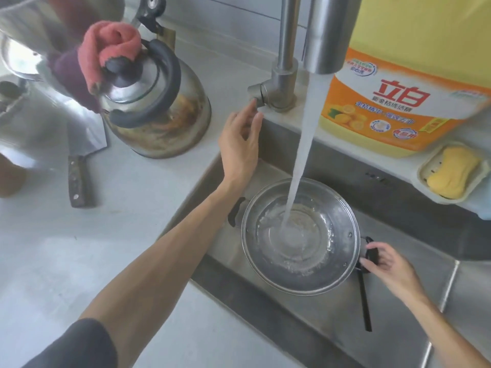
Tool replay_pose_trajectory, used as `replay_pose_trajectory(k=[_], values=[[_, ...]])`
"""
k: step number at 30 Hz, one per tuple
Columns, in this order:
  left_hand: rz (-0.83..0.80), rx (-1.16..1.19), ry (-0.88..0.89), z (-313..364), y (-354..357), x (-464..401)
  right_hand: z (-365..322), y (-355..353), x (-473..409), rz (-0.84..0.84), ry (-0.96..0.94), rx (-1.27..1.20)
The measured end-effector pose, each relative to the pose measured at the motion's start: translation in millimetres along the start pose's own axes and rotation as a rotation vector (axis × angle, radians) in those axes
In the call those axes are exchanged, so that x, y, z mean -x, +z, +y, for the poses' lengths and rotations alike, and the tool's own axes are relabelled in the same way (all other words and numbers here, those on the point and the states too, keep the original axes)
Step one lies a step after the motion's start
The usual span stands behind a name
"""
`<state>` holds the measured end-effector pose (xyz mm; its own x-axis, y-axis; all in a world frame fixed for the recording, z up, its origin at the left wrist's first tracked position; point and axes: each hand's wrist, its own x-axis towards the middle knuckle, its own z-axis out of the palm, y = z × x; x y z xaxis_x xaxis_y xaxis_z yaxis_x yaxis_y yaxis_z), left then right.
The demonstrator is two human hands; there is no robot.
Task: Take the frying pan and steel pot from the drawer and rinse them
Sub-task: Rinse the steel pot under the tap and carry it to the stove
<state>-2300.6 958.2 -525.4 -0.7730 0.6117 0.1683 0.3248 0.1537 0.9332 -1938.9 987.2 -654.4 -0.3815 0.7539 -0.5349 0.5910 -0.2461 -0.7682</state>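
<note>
Nearest, the right hand point(382, 261) grips the steel pot's point(300, 235) black side handle, steadying it in the sink point(414, 309) under running water. Left hand point(240, 144), fingers relaxed, touches the tap lever point(256, 92), likely regulating flow.

White countertop point(79, 261), kettle point(159, 110), cleaver point(79, 155), detergent jug point(398, 102), soap dish point(451, 176)

The shiny steel pot point(300, 235) sits upright in the sink (black side handles), tap water pooling inside.
</note>
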Motion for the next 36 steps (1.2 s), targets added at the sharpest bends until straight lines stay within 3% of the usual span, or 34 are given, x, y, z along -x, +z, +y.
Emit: replay_pose_trajectory(k=[4, 7, 9, 11, 13, 16, 22, 28, 32, 36], values=[[-0.065, -0.151, 0.143, 5, 9, -4, -10, 3, 5, 0.019, 0.018, 0.061], [-0.192, -0.062, 0.145, 2, -1, 1, -14, 2, 6, 0.004, 0.019, 0.126], [-0.289, -0.080, 0.057, -15, -17, 17, -15, 1, 6, 0.003, 0.037, 0.151], [-0.438, -0.345, -0.059, -37, -35, 37, -15, 0, 4, 0.002, 0.041, 0.184], [-0.688, -0.646, -0.185, -56, -52, 51, -13, 0, 3, -0.012, 0.032, 0.217], [-0.901, -0.804, -0.386, -76, -62, 62, -12, 0, 1, -0.019, 0.023, 0.221], [-0.864, -0.614, -0.406, -92, -57, 66, -12, 3, 1, 0.004, 0.041, 0.190], [-0.735, -0.634, -0.203, -72, -64, 63, -5, 2, 4, -0.063, 0.119, 0.105], [-0.825, -0.604, -0.283, -59, -90, 61, -33, -12, 17, -0.007, 0.062, 0.049], [-0.995, -0.660, -0.364, -59, -109, 77, -89, -39, 38, 0.005, -0.077, 0.143]])
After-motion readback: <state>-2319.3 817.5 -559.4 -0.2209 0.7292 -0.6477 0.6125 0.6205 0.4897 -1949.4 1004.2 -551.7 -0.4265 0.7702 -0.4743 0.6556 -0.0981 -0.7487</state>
